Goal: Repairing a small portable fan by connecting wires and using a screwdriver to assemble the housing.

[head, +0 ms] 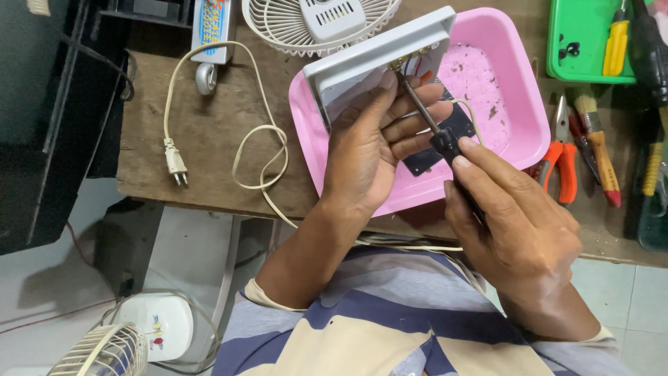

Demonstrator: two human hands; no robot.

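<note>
Over a worn wooden bench and pale tiled floor, the left hand is wrapped around a white housing above a pink tray. The right hand is closed on a screwdriver whose tip is at the housing. A cord trails beside it.
</note>
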